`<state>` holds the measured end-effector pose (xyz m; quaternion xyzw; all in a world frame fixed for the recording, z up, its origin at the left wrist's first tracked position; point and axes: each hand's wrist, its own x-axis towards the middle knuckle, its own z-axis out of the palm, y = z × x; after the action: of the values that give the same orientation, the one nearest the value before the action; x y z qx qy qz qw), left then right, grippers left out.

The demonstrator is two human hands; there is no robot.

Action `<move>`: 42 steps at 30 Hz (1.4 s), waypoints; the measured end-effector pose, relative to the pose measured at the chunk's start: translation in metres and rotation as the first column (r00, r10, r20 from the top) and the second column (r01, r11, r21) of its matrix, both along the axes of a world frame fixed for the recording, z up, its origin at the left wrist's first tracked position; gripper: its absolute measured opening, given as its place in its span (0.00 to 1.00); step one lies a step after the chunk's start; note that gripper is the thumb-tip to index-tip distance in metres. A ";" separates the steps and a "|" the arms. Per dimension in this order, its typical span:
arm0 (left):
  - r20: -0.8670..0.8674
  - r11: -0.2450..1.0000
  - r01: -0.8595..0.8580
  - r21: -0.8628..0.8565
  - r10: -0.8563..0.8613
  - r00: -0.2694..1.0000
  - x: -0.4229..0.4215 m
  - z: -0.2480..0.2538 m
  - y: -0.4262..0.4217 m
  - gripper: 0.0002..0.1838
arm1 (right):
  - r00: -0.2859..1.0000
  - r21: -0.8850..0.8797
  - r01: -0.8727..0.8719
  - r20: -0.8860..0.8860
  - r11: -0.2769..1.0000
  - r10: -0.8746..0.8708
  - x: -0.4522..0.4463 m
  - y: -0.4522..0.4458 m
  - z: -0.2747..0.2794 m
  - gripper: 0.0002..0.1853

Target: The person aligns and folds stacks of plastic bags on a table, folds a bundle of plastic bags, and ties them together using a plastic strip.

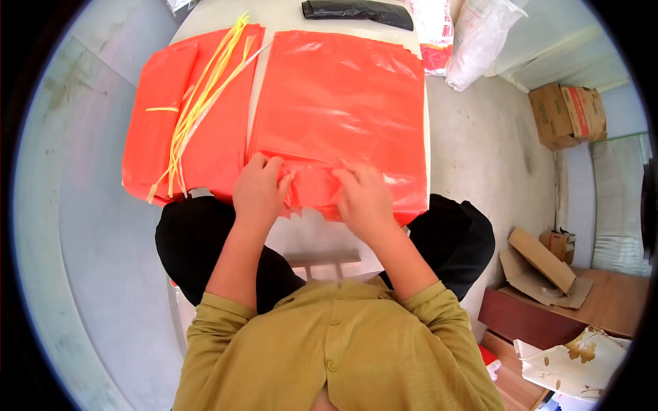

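Observation:
A wide stack of red plastic bags [343, 96] lies flat on the table in front of me. At its near edge, my left hand [260, 188] is closed on the crumpled edge of a red bag. My right hand [365, 198] grips the same edge a little to the right, fingers curled into the plastic. Between the two hands the edge is bunched and uneven. Left of this stack sits another pile of red bags [223, 130], with a bundle of yellow ties [199, 103] laid across it. One folded red bundle [161, 82] there has a yellow tie on it.
A black plastic roll [356, 11] rests at the table's far edge. White sacks [483, 34] stand behind on the right. Cardboard boxes [567, 115] are against the right wall, and flattened cardboard [541, 267] lies on a brown wooden cabinet [610, 294].

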<state>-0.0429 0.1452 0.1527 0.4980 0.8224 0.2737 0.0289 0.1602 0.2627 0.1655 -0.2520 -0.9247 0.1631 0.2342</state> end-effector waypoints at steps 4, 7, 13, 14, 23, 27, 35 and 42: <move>0.001 0.999 -0.015 -0.031 0.015 1.000 0.000 0.003 0.001 0.19 | 0.983 0.012 -0.183 0.025 0.983 0.182 -0.010 -0.011 -0.002 0.23; 0.020 0.994 -0.034 -0.104 0.036 0.999 -0.001 0.007 0.000 0.22 | 0.983 -0.014 -0.155 0.096 0.988 0.156 -0.012 -0.011 -0.011 0.27; 0.006 0.997 -0.037 -0.072 0.038 0.999 -0.004 0.001 -0.001 0.22 | 0.987 -0.014 -0.118 0.110 0.993 0.119 -0.003 -0.011 -0.012 0.31; -0.004 0.997 -0.036 -0.067 0.036 0.999 -0.004 0.001 -0.001 0.22 | 0.986 -0.015 -0.099 0.132 0.995 0.100 0.000 -0.012 -0.013 0.30; -0.104 1.000 -0.010 -0.015 0.008 0.995 -0.002 0.000 0.000 0.24 | 0.985 -0.114 -0.136 0.088 0.984 0.147 0.016 0.001 -0.014 0.23; -0.146 0.999 -0.018 -0.048 0.010 0.989 0.000 0.004 0.001 0.24 | 0.984 -0.135 -0.147 0.078 0.980 0.158 0.015 0.005 -0.014 0.24; -0.215 0.999 -0.020 -0.033 0.013 0.977 0.000 0.005 0.000 0.24 | 0.990 -0.130 -0.120 0.059 0.984 0.129 0.015 0.004 -0.026 0.23; -0.286 0.967 0.221 0.126 -0.178 0.942 0.002 -0.003 0.004 0.16 | 0.992 -0.161 -0.095 0.066 0.982 0.107 0.014 0.001 -0.024 0.24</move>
<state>-0.0404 0.1494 0.1498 0.6124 0.7396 0.2620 -0.0960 0.1740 0.2640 0.1414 -0.2283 -0.9287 0.2377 0.1703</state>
